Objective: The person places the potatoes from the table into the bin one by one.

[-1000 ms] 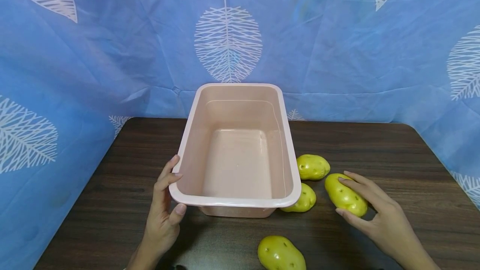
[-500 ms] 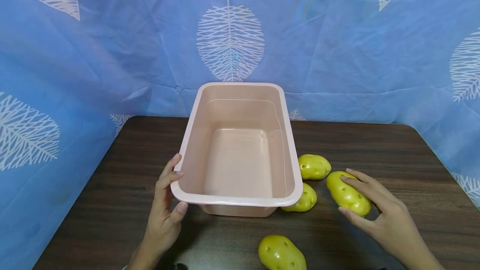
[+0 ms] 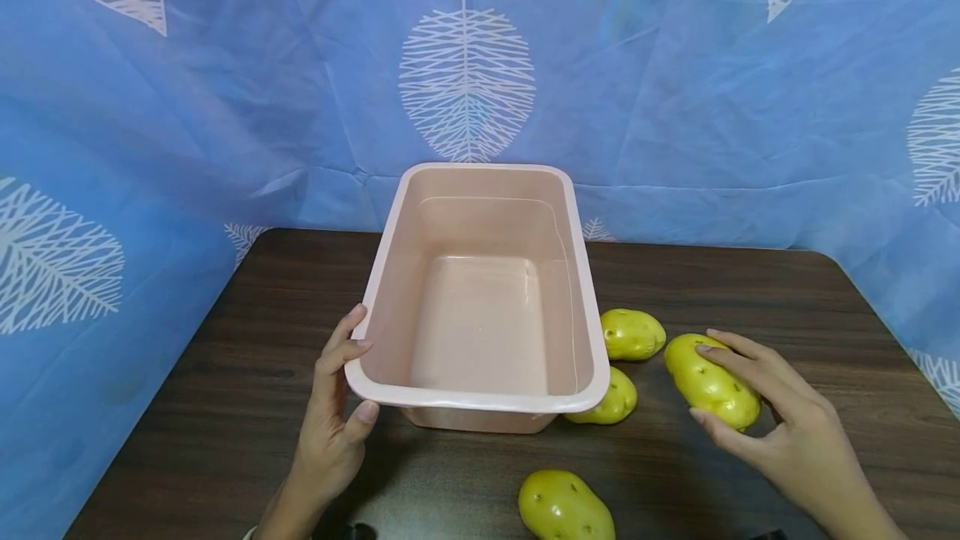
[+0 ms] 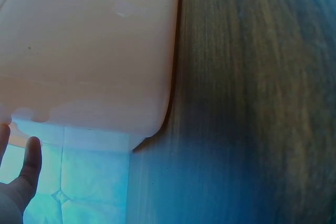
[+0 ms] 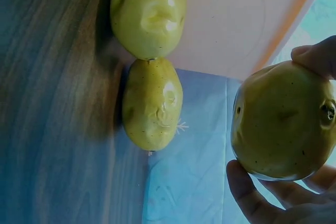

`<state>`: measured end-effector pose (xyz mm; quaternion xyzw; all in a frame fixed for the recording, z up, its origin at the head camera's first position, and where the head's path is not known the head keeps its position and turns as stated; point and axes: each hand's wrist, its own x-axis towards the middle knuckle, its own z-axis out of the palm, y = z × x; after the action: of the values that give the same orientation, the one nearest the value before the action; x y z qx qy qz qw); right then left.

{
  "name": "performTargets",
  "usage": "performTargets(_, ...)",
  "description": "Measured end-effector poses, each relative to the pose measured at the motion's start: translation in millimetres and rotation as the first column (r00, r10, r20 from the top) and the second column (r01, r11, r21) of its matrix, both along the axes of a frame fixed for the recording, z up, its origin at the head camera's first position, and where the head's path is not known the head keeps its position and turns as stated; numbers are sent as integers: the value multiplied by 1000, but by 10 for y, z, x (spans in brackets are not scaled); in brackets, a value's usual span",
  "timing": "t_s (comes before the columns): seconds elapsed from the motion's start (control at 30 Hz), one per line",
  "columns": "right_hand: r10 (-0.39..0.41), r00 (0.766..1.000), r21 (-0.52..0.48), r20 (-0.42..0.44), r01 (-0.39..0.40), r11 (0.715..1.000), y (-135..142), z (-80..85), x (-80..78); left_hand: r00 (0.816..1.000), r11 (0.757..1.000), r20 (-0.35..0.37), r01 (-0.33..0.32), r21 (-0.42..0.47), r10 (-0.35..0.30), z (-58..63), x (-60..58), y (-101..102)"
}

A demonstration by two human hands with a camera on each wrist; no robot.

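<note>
My right hand (image 3: 795, 415) grips a yellow-green potato (image 3: 712, 382) between thumb and fingers, to the right of the basin. In the right wrist view this held potato (image 5: 286, 121) is lifted off the tabletop. A pale pink plastic basin (image 3: 476, 401) stands upright with nothing inside. At its front left corner my left hand (image 3: 330, 423) holds the rim, fingers on the left side and thumb at the front. Two more potatoes lie along the basin's right side, a back potato (image 3: 633, 334) and a front potato (image 3: 611, 400) partly hidden under the rim.
Another potato (image 3: 565, 507) lies nearer the front edge of the dark wooden table (image 3: 225, 407). A blue cloth (image 3: 315, 65) with white leaf prints hangs behind and beside the table. Small black objects show at the bottom edge of the head view.
My right hand has moved slightly right and up in the head view with the potato in its grip. The left hand stays at the basin's corner; the whole view has shifted a little.
</note>
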<state>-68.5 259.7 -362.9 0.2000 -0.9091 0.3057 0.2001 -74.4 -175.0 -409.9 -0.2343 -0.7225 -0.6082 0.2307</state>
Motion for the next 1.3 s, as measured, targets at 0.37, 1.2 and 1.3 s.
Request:
performTargets(0.37, 25, 1000, -42, -4, -25, 999, -27, 56, -8, 1000, 1000, -14, 9, 6, -9, -9, -15, -3)
performTargets(1.2, 73, 996, -29, -41, -74, 997, -93, 329, -170, 1000, 1000, -25, 14, -15, -14, -20, -12, -19)
performTargets(1.3, 75, 997, -38, -31, -77, 996, -111, 370, -184, 999, 1000, -45, 28, -12, -28, -28, -19, -22)
